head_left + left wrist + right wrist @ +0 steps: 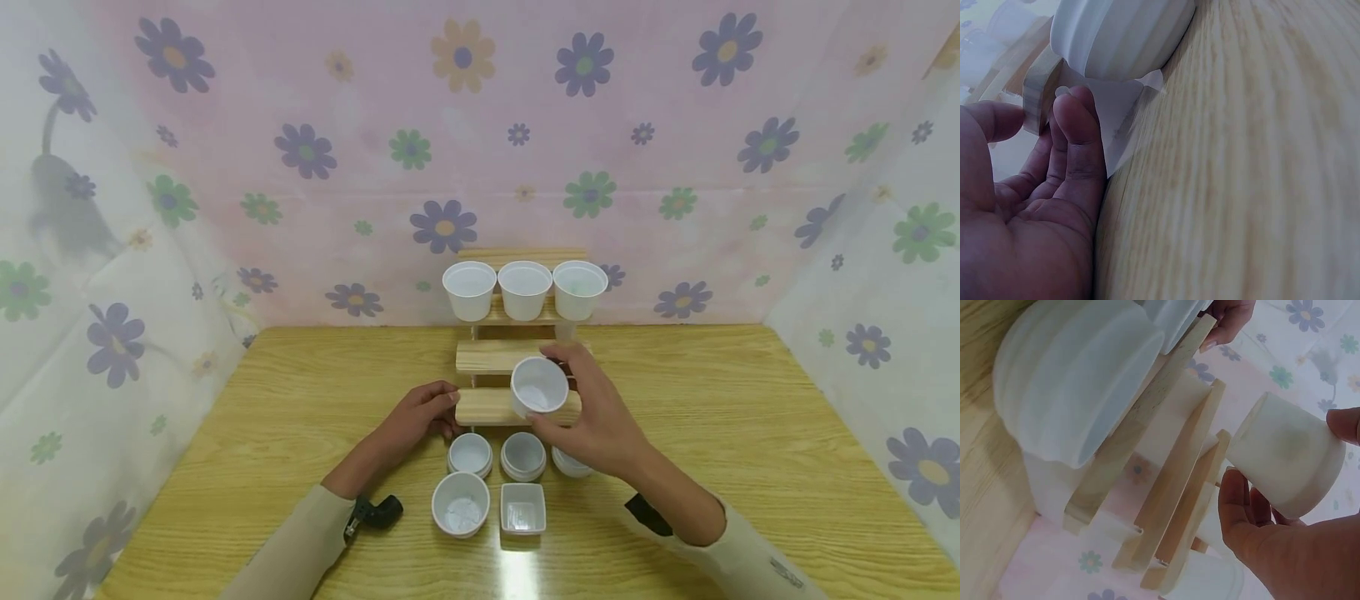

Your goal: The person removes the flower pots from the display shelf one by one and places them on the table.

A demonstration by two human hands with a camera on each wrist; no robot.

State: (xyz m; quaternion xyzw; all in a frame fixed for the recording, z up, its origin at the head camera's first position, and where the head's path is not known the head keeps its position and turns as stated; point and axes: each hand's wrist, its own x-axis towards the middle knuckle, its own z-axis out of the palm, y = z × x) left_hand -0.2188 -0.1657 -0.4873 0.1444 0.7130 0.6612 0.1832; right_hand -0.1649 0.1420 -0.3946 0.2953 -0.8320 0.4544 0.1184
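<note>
Nearest on the table (300, 400) stand a round pot (461, 505) and, to its right, a square pot (523, 509); just beyond, three pots (523, 467) form a row, the right one partly hidden. The left hand (416, 417) pinches the left end of the lowest slat (483, 408). Above that slat, the right hand (603, 421) pinches a cup (540, 387) between thumb and fingers. A slack grip could drop it among the pots. Farther, three cups (524, 293) stand high on the rack (495, 357); a jolt through the lowest slat could topple them.
</note>
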